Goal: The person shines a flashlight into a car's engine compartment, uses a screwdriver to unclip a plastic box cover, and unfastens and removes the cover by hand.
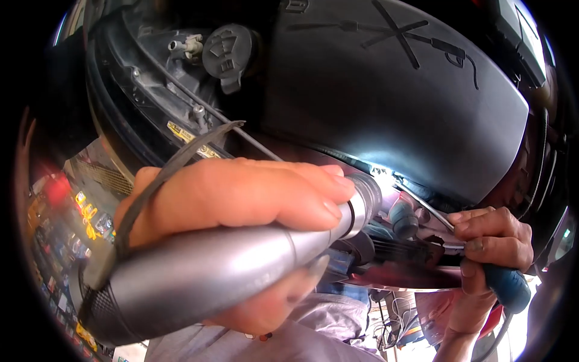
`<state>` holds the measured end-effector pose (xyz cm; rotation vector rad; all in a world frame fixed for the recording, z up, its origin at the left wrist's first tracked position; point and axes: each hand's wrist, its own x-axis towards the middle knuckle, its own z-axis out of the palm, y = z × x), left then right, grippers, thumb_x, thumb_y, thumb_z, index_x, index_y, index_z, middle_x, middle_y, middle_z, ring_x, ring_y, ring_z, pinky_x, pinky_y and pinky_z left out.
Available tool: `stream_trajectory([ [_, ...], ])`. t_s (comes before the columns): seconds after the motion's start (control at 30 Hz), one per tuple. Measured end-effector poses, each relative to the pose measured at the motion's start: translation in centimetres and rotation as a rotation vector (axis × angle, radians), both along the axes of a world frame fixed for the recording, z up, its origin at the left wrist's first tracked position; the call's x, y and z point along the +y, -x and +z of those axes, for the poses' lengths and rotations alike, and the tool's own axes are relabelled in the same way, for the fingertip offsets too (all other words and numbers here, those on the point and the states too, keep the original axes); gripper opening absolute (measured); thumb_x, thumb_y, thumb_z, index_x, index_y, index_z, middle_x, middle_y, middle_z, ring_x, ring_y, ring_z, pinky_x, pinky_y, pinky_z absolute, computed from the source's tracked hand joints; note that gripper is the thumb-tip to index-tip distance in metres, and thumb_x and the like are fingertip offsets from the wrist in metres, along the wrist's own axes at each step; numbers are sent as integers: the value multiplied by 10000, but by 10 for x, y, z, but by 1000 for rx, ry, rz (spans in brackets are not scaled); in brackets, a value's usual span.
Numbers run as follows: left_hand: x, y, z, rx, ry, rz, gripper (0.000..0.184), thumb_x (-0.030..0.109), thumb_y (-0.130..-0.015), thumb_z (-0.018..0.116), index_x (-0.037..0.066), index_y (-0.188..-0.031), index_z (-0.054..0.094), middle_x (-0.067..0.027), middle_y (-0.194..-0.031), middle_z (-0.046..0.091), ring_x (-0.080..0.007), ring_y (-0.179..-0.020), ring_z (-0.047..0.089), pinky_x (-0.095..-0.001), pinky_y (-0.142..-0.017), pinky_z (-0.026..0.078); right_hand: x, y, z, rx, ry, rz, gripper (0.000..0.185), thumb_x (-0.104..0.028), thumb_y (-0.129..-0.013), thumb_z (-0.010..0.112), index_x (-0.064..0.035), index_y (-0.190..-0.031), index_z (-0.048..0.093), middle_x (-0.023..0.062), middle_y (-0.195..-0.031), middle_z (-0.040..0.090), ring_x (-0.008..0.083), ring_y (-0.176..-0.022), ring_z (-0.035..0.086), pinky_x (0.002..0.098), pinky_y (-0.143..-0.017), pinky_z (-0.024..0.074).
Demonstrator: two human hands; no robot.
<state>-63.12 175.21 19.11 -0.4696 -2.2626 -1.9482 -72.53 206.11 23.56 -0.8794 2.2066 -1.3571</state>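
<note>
Left grip (229, 193) wraps a silver cylindrical metal flashlight (211, 277), right grip (497, 235) a blue-handled metal tool (508, 288), beside a vehicle's black panel (386, 102); the flashlight's long axis slants up rightward.

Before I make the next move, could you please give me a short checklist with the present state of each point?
1. Flashlight gripped by left hand: ok.
2. Light on the lower edge of dark panel: ok, bright there.
3. Thin rod held in right hand: ok.
4. Rod's far end visible: not ok, lost in glare.
5. Strap clear of left hand: not ok, crosses it.
6. Rod touching anything inside: cannot tell.
</note>
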Motion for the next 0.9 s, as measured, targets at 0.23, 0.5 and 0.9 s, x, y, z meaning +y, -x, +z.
stream_trajectory([
  [0.23,7,-13,7,-87,-33,107,448,159,-828,752,-89,-1141,548,-308,-1091,684,-357,-1016,721,-471,-1003,567,21,6,-12,12,104,123,367,-343,-866,827,-33,-987,672,164,-916,707,257,-812,759,423,-838,637],
  [0.5,10,-20,11,-164,-70,188,446,157,-821,741,-91,-1139,551,-309,-1089,685,-358,-1015,720,-467,-1004,565,26,3,-17,-11,152,84,170,-90,-879,757,-39,-1015,669,189,-930,718,308,-867,769,431,-798,656],
  [0.9,5,-2,4,-181,-34,37,444,155,-811,725,-94,-1137,555,-311,-1086,686,-358,-1015,719,-461,-1005,563,33,-18,-17,-14,137,-26,183,-151,-916,754,-52,-1032,653,190,-1005,727,332,-935,768,455,-851,642],
])
